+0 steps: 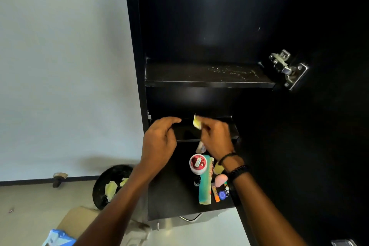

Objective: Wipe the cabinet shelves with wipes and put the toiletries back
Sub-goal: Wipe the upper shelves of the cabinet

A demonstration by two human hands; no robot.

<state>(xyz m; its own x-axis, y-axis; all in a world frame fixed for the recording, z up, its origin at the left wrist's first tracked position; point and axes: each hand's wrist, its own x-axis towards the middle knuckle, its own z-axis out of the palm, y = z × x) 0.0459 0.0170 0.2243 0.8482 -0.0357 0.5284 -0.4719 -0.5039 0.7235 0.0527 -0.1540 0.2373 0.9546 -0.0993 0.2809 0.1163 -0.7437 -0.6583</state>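
Note:
A tall black cabinet stands open before me. Its upper shelf [179, 75] is bare, with pale streaks on the right part. My right hand [215, 136] pinches a small yellow wipe [196, 122] over the middle shelf [234, 131]. My left hand [159, 140] hovers beside it with curled fingers and nothing in it. On the lowest shelf [169, 195] lie the toiletries: a white jar with a red lid [198, 163], a teal comb [205, 182], a pink sponge [220, 180], an orange tube [216, 194] and a blue round item [222, 194].
A black bin [103, 183] holding used yellow wipes stands on the floor at the cabinet's left. A cardboard box [79, 219] and a blue and white pack [58, 237] sit lower left. The open door with its metal hinge [287, 68] is at the right.

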